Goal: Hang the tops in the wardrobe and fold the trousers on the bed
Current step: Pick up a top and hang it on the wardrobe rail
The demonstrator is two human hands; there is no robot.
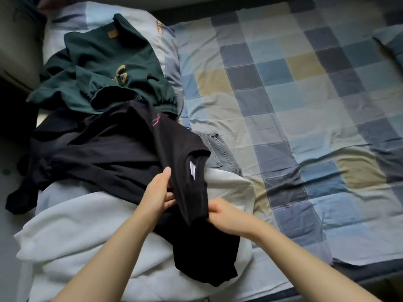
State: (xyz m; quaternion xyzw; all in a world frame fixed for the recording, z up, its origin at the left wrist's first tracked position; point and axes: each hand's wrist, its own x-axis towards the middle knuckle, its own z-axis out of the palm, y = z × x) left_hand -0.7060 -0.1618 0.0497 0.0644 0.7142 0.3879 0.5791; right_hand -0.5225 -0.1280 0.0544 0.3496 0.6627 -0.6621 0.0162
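My left hand and right hand pinch black top, frame centre; soft, light, limp: regrip at shoulders.

Grey trousers mostly buried under black top and white garment. Left hand fingertips hidden in black fabric. Both forearms cut off at bottom edge; second pillow clipped at right edge, blurred.

Dim, soft daylight on the checked bedsheet; dark left edge, wide-angle bending, slight blur.
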